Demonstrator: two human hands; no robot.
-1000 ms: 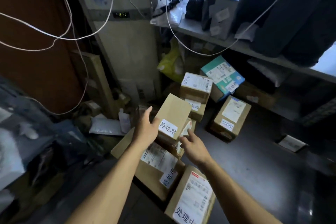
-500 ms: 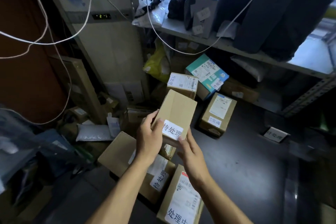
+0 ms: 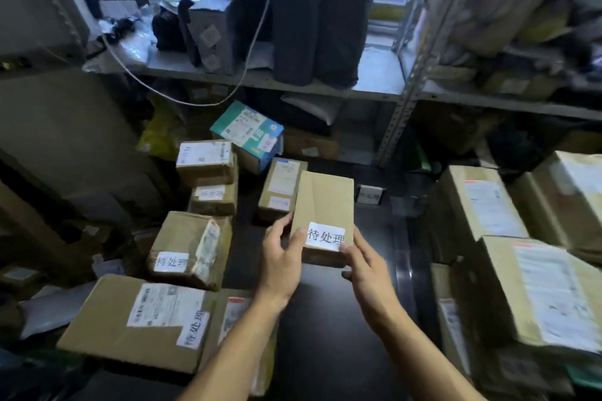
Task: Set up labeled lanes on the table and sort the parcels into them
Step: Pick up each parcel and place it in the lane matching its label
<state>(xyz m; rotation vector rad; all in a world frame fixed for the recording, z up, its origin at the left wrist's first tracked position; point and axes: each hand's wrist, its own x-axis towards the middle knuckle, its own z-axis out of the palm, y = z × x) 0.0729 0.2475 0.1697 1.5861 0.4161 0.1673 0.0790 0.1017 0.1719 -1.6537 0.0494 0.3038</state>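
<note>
Swung rightward since the earlier frame, the small parcel [image 3: 324,205] sits at frame centre above the dark surface [image 3: 325,319], left hand [image 3: 280,262] and right hand [image 3: 366,265] both clamped on its near end — a shallow grip, so it could tip forward onto the labelled box [image 3: 280,187] just behind.
</note>
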